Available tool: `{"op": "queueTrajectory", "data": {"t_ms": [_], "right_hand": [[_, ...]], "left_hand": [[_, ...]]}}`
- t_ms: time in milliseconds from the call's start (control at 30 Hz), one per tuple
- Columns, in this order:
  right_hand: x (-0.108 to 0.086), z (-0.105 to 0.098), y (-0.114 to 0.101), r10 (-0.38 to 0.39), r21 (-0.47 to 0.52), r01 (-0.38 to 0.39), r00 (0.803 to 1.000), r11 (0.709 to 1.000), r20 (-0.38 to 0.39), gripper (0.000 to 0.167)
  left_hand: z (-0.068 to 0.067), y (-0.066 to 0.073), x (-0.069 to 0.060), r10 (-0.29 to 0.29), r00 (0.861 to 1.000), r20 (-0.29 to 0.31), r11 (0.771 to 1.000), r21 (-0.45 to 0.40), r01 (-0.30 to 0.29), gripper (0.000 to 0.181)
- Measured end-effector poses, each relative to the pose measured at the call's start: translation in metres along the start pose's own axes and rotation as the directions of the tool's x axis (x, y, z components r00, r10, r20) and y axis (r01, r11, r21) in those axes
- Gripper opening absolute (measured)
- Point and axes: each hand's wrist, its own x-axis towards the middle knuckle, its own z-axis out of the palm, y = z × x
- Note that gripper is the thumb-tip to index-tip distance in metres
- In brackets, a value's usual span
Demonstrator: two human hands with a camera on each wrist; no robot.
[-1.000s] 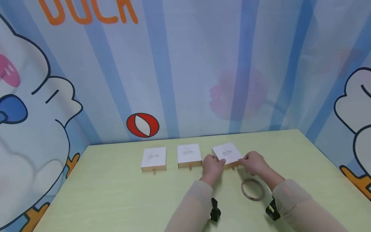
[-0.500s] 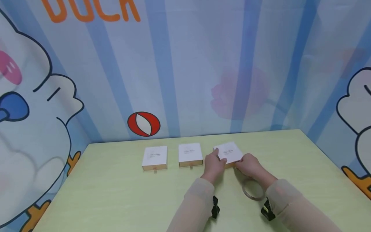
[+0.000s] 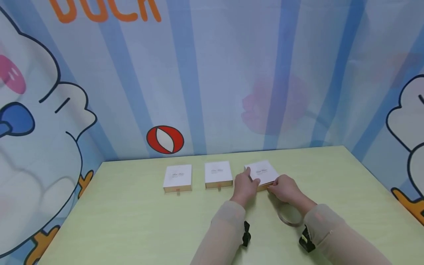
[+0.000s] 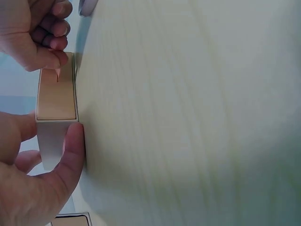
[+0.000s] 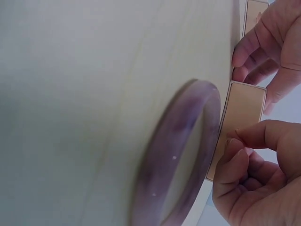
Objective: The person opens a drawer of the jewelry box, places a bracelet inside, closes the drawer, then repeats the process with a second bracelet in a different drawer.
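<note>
A white-topped drawer box [image 3: 263, 172] with a tan front lies at the right end of a row of similar boxes. My left hand [image 3: 245, 188] grips its left side; in the left wrist view the thumb [image 4: 73, 143] lies along the box's pale side wall. At the drawer's tan front [image 4: 55, 101], my right hand [image 3: 287, 189] pinches the small ribbon pull tab [image 4: 58, 74] between thumb and forefinger. The drawer front looks flush with the sleeve. A purplish-grey bangle [image 5: 162, 155] lies on the table just in front of the right hand, partly covered by the forearm in the head view.
Two more white boxes, the middle one [image 3: 218, 172] and the left one [image 3: 178, 177], sit to the left, tabs facing me. They stand on a pale yellow-green table [image 3: 139, 213]. A printed cloth backdrop [image 3: 225, 73] rises behind the table and at its sides.
My right hand has moved from the box's right front corner to the pull tab on its front. The left forefinger has shifted up along the left side. The boxes' positions look much the same.
</note>
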Motion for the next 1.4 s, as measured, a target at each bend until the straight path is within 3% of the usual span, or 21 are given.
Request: {"op": "queueTrajectory", "data": {"t_ms": [300,600,1133,1400], "right_hand": [[-0.003,0.001,0.003,-0.003,-0.02,0.003,1.0,1.0,0.021,0.034],[-0.006,0.001,0.005,0.01,-0.035,-0.009,0.999,0.999,0.038,0.03],[-0.014,0.001,0.005,-0.063,-0.096,0.064,0.998,0.993,0.015,0.029],[-0.016,0.002,0.005,-0.046,-0.122,0.049,0.999,0.991,0.027,0.025]], "left_hand": [[-0.002,0.002,0.0,0.005,1.0,0.008,1.0,0.026,-0.006,0.059],[0.001,0.001,0.001,-0.023,1.0,0.017,1.0,-0.01,0.023,0.06],[0.001,0.002,0.001,-0.045,0.999,0.024,0.999,-0.026,0.046,0.059],[0.002,0.002,0.002,-0.042,0.999,0.017,0.999,-0.011,0.042,0.059]]}}
